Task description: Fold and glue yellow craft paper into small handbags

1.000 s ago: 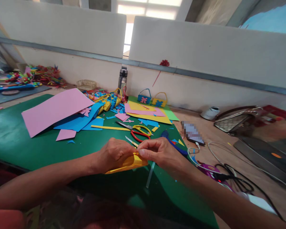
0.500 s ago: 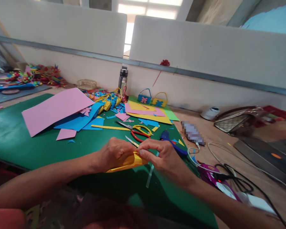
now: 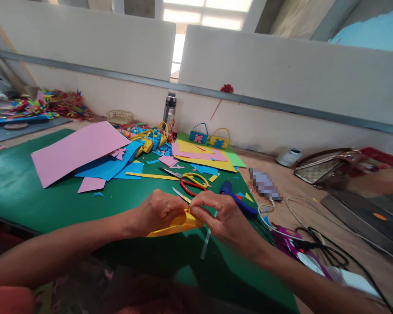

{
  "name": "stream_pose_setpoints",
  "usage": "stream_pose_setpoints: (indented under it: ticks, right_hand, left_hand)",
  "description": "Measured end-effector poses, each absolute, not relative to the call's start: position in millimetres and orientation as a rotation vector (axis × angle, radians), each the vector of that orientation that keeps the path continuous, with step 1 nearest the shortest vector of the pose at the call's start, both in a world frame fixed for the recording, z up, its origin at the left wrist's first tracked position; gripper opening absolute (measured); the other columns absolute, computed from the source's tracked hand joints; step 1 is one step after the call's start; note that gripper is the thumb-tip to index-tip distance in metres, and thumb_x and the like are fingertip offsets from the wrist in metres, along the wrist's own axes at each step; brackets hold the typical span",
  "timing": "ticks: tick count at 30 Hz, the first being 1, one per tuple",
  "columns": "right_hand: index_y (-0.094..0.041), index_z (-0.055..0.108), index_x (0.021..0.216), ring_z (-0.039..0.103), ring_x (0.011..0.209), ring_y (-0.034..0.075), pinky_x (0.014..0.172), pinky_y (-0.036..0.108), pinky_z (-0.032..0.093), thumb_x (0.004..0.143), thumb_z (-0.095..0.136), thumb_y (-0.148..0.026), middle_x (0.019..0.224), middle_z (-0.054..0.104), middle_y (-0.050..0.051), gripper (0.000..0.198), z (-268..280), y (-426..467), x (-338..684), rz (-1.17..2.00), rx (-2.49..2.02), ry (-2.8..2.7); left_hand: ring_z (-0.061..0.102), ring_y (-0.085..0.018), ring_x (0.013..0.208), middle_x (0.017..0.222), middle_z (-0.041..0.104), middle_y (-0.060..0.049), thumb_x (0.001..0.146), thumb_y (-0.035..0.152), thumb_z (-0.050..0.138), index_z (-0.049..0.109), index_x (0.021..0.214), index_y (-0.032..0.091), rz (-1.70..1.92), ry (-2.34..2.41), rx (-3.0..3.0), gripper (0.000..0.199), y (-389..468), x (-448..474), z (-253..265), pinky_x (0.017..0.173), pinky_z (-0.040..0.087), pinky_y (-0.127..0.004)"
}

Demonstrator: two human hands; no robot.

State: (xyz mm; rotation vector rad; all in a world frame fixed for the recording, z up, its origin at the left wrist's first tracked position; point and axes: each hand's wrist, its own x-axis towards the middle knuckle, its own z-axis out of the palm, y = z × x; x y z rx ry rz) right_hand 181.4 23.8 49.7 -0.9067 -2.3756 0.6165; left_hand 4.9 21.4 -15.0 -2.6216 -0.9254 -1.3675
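Note:
Close to the table's front edge, a small folded yellow craft sheet (image 3: 178,226) is between my two hands. My left hand (image 3: 157,211) is closed around its left and upper part, the fingers curled over it. The thumb and forefinger of my right hand (image 3: 220,214) pinch its upper right corner, meeting the left fingertips. Just beyond my fingers lie scissors (image 3: 194,183) with red and yellow handles and a thin blade (image 3: 180,193) whose lower end is hidden. A clear glue stick (image 3: 205,244) shows beneath my right hand.
Pink sheets (image 3: 78,150) and blue sheets (image 3: 109,165) lie left on the green mat (image 3: 52,205). Small yellow and blue bags (image 3: 150,141) are heaped behind. Two finished-looking mini bags (image 3: 219,138) stand against the wall. A blue glue gun (image 3: 227,188), cables (image 3: 327,248) and a purple power strip (image 3: 286,235) are right.
Both hands keep nearly the same grip on the yellow sheet, with only a slight shift of the fingers. The whole view has moved very slightly.

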Motion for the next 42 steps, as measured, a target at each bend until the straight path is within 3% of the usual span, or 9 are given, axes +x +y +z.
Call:
stream_pose_setpoints:
  ticks: [9,21,31,42]
  right_hand:
    - [-0.016,0.058,0.069,0.055,0.064,0.013,0.064,0.026,0.04,0.08,0.047,-0.013,0.066,0.062,0.002,0.016,51.9,32.7,184.1,0.461,-0.741,-2.554]
    - [-0.014,0.052,0.072,0.048,0.063,0.014,0.076,0.033,0.038,0.084,0.037,-0.008,0.066,0.057,0.004,0.02,46.1,40.6,184.9,-0.163,-0.388,-2.704]
    - [-0.015,0.051,0.07,0.046,0.06,0.015,0.08,0.036,0.037,0.082,0.032,-0.005,0.062,0.053,0.004,0.025,54.1,34.9,185.3,-0.522,-0.292,-2.804]
    - [-0.014,0.055,0.068,0.049,0.061,0.013,0.082,0.036,0.037,0.083,0.036,-0.005,0.066,0.058,0.004,0.026,58.2,32.4,186.9,-0.437,-0.271,-2.706]
  left_hand:
    - [0.051,-0.006,0.046,0.053,0.061,0.001,0.085,0.018,0.038,0.061,0.067,0.014,-1.357,-0.922,-2.633,0.029,20.5,5.4,-13.1,0.044,0.033,-0.015]
    - [0.055,-0.005,0.047,0.058,0.066,0.002,0.088,0.032,0.04,0.064,0.076,0.017,-1.411,-0.974,-2.717,0.03,23.6,-0.1,-13.0,0.045,0.035,-0.012]
    - [0.056,-0.007,0.051,0.059,0.064,-0.001,0.088,0.029,0.041,0.062,0.075,0.015,-1.454,-0.879,-2.712,0.028,24.6,2.1,-15.4,0.048,0.037,-0.015]
    - [0.062,-0.012,0.07,0.074,0.067,-0.006,0.079,0.011,0.049,0.057,0.08,0.015,-1.535,-0.556,-2.573,0.009,22.1,0.7,-13.4,0.068,0.048,-0.024]
